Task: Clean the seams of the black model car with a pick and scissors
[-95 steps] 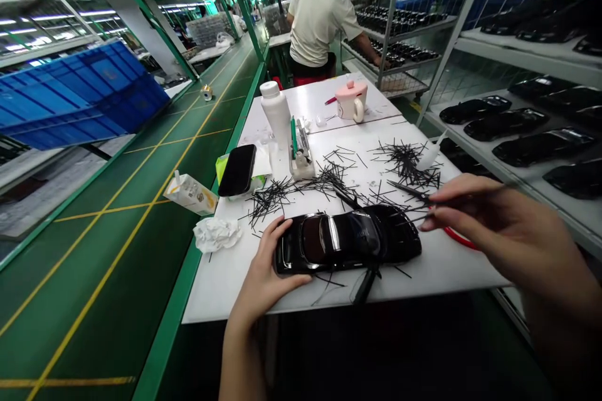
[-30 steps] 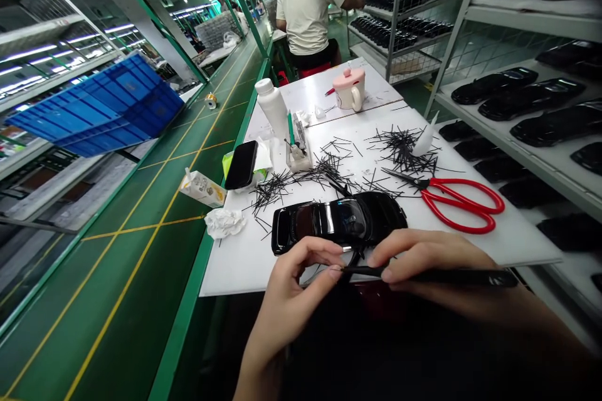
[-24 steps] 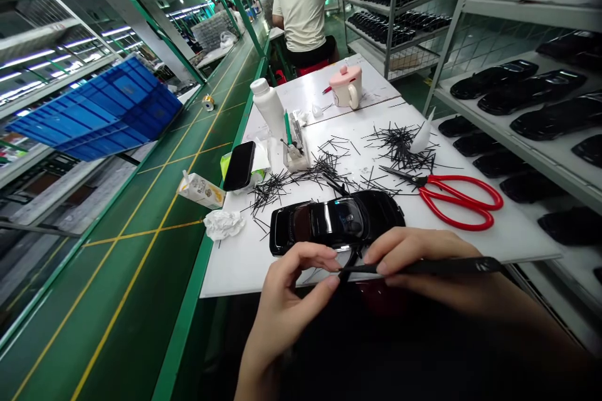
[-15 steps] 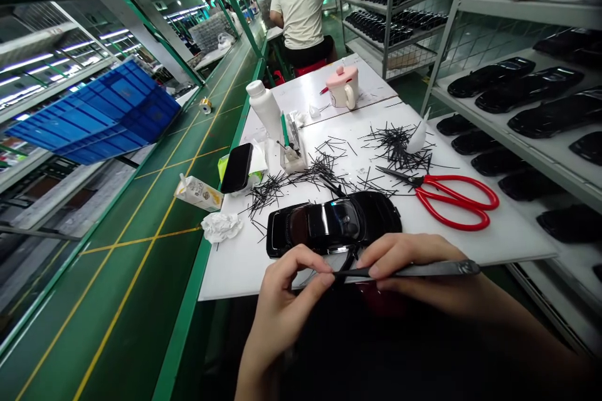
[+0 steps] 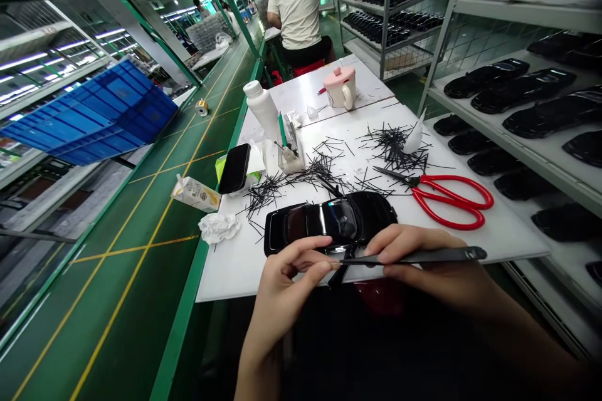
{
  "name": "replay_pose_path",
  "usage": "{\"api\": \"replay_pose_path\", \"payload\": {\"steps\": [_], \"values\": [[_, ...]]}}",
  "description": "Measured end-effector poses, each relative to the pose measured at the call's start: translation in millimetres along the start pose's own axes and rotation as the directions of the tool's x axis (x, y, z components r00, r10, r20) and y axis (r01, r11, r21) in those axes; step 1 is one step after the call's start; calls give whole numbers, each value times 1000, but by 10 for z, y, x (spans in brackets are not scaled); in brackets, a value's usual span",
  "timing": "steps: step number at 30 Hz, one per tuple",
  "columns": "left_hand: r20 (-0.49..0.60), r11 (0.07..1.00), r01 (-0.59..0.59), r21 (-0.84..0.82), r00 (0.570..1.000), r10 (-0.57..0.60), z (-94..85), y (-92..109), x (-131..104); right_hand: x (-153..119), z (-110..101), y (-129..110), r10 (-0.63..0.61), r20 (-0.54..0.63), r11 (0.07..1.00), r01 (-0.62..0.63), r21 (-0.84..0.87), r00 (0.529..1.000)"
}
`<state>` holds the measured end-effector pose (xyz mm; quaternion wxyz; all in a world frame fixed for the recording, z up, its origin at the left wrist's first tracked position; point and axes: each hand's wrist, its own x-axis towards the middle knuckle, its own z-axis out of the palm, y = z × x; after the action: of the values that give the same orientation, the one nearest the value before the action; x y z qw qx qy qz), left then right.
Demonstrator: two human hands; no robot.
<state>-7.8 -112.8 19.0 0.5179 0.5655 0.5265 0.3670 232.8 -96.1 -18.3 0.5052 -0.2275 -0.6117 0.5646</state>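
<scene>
Hands: right hand (image 5: 423,263) grips tweezers (image 5: 423,256), left hand (image 5: 286,276) pinches their tip | Risk: thin black strip may slip; tip could scratch glossy toy car (image 5: 329,225).

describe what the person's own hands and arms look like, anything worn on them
Both are bare: the left hand and right hand wear no gloves, and no rings, watch or bracelet show. The forearms are uncovered as far as the picture reaches, with no sleeve or cuff in view. The fingers are slim, with short, plain nails and no visible polish.
</scene>
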Motion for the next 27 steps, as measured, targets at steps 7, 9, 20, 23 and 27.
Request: {"api": "replay_pose_path", "payload": {"steps": [7,9,20,23,27], "values": [[34,995,-65,81,998,62,58,31,29,-15,47,26,36,34,999,-35,-11,999],[4,984,-73,160,997,73,-19,12,18,-7,51,32,27,15,999,-26,-19,1000],[-388,955,62,291,920,59,-598,-162,-151,224,194,261,-243,93,833,257,-490,966],[-441,910,137,391,896,55,-660,-146,-220,276,238,269,-305,155,756,338,-561,940],[-527,862,163,479,839,135,-686,-177,-250,323,265,272,-337,202,686,387,-617,920]]}}
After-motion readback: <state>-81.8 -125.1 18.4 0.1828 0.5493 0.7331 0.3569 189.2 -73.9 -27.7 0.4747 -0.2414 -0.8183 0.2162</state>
